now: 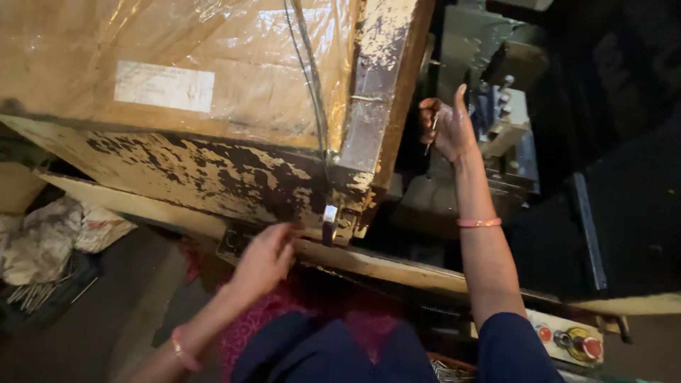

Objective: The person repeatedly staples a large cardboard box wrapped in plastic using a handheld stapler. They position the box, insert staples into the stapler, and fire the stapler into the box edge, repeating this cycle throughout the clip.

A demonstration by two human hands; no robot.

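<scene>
**Hands at a worn press bench**

At the chipped front edge of the counter (213,174), the left hand (264,257) rests with its fingers loosely curled against the wooden lip, gripping nothing; it seems placed there to steady the body while the other arm reaches out. Just beside it a small metal bracket (330,221) hangs from the corner of the counter, apart from the fingers.

Across the dark gap, the right hand (445,126) is raised toward the grey machine (507,120), its grip closed on a thin metal pin (431,135) held between thumb and curled fingers, the index finger pointing up. The pin hangs downward from the pinch, probably so its tip can be guided. A pink bangle (479,223) sits on that forearm.

On the counter lies a cardboard sheet under clear plastic film (177,64). Lower right, a control panel with red buttons (571,342) faces the person. Loose nails (32,294) lie lower left, beside crumpled cloth (50,234).
</scene>
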